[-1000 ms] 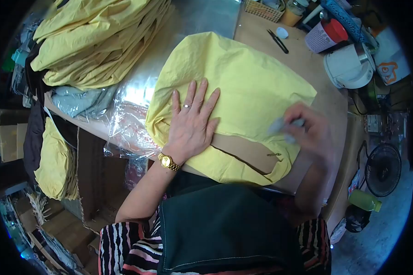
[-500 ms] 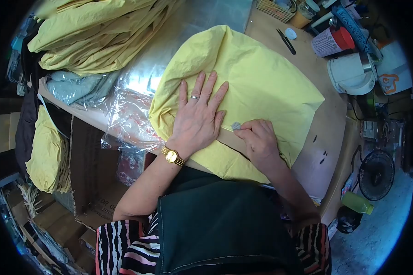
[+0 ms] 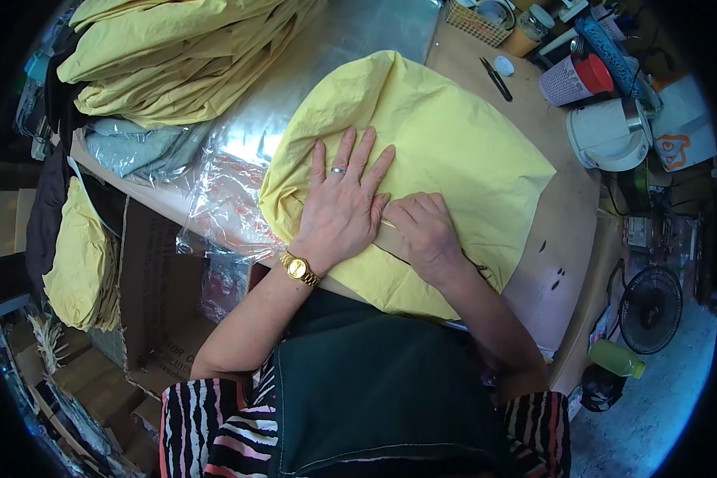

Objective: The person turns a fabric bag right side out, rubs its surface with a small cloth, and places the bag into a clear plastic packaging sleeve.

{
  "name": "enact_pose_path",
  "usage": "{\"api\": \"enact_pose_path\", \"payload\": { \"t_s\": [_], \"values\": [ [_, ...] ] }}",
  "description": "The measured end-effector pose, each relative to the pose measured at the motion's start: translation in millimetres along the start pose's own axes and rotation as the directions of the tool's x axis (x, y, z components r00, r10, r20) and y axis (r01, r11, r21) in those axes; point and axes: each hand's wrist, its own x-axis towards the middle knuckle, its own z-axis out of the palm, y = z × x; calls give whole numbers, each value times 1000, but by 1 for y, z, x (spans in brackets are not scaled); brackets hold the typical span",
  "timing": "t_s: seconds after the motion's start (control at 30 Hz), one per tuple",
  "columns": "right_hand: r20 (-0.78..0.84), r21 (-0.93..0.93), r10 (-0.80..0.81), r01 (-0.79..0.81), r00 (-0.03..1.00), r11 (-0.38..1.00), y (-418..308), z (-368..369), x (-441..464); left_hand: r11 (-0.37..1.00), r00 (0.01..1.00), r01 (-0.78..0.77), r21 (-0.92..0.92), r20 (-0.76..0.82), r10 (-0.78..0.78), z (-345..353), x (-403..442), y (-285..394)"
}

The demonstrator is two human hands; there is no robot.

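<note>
- Yellow cloth piece [image 3: 478,151] lay mid-frame on the brown worktop [image 3: 570,207], spread out, slit-like opening near its lower edge, just above the dark green apron [image 3: 390,398].
- Left hand [image 3: 341,209]: palm down, fingers spread on the cloth left of centre. Resting flat, gripping nothing.
- Right hand [image 3: 429,235]: fingers curled, knuckles up, tips at the cloth by the left thumb, along the upper edge of the opening. Thumb hidden; couldn't tell whether it pinched anything.
- Progress, my read: laying-out done, cloth steadied, right hand busy along the opening. Not finished: opening gaped, left side was bunched, a fold ran down from the top.
- Yellow cloth pile [image 3: 175,64] sat upper left, smaller yellow bundle [image 3: 80,255] at left. Couldn't tell whether either had been worked on.
- Clear plastic [image 3: 231,207] lay just left of the piece, reddish marks, nothing legible.
- Writing: cardboard box [image 3: 155,271], lower left, had dark print; only about "LOR C" readable. White package [image 3: 687,119], upper right, carried an orange logo, no readable words. Gold watch [image 3: 297,268] on the left wrist: dial too small for a brand. Pale label [image 3: 639,233] at right: unreadable.
</note>
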Motion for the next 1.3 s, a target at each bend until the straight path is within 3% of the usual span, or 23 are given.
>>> {"api": "enact_pose_path", "payload": {
  "t_s": [0.2, 0.33, 0.4, 0.43, 0.47, 0.5, 0.57, 0.63, 0.67, 0.7, 0.73, 0.77, 0.8, 0.83, 0.87, 0.9, 0.97, 1.0, 1.07, 1.1, 1.17, 1.23, 1.3],
  "values": [
    [131, -33, 29, -25, 991, 999, 4, -23, -12, 1000, 1000, -1, -3, -14, 1, 2, -1, 1],
    [82, 23, 45, -47, 996, 999, 0, -11, 9, 1000, 1000, -18, 8, -4, 18, 2, -1, -1],
    [314, 142, 277, -333, 908, 932, -13, -36, 8, 987, 994, -91, -134, -65, 83, -6, -5, -6],
    [308, 140, 276, -330, 911, 933, -18, -38, 1, 948, 981, -173, -267, -135, 141, -12, -6, -6],
    [223, 546, 466, -505, 857, 669, -21, -39, -5, 803, 979, -205, -559, -108, 174, -18, -9, 2],
    [236, 842, 642, -483, 730, 240, -22, -40, -9, 571, 972, -198, -797, -86, 218, -25, -17, 16],
    [226, 905, 634, -400, 739, 144, -21, -47, -18, 499, 978, -198, -844, -138, 154, -34, -26, 34],
    [-2, 987, 637, -103, 771, 127, -11, -49, -34, 582, 944, 192, -790, 311, 111, -48, -31, 22],
    [-26, 988, 697, -89, 716, 128, -4, -60, -42, 710, 999, -35, -704, 2, 51, -56, -31, 15],
    [-54, 988, 751, -73, 658, 134, 6, -74, -49, 814, 992, -112, -570, -106, 61, -64, -36, -5],
    [-85, 991, 784, -26, 614, 128, 15, -89, -57, 805, 994, 65, -590, -34, -105, -84, -43, -24],
    [-113, 992, 816, 20, 567, 123, 21, -103, -65, 873, 952, 94, -479, -214, -220, -94, -50, -52],
    [-113, 992, 815, 21, 568, 122, 25, -118, -75, 745, 774, 287, -601, -313, -551, -105, -51, -72],
    [-109, 992, 820, 2, 563, 130, 27, -131, -85, 753, 705, 455, -475, -324, -631, -128, -54, -95],
    [-104, 991, 824, -17, 556, 136, 27, -137, -90, 912, 766, 383, -147, -501, -403, -144, -57, -101],
    [-107, 991, 824, -11, 556, 136, 24, -137, -89, 933, 804, 291, 213, -583, -118, -154, -57, -103],
    [-101, 886, 768, -293, 633, 358, 15, -136, -87, 974, 821, 172, 149, -568, -58, -144, -48, -70],
    [-105, 886, 768, -291, 631, 360, 10, -132, -80, 999, 854, -41, -9, -519, 31, -131, -42, -59],
    [20, 773, 633, -413, 774, 481, -3, -116, -59, 831, 970, -113, -544, -242, -27, -88, -27, -19],
    [47, 765, 665, -455, 745, 455, -7, -105, -50, 800, 987, -100, -592, -160, 5, -74, -15, -1],
    [65, 754, 696, -493, 715, 435, -1, -81, -50, 833, 970, -198, -517, -226, 90, -27, 7, 25],
    [169, 973, 727, -230, 666, -15, 14, -56, -63, 850, 957, -230, -473, -271, 108, 9, 16, 33],
    [175, 973, 742, -228, 647, -31, 16, -54, -71, 870, 979, -166, -465, 30, 202, 28, 21, 34]
  ]
}}
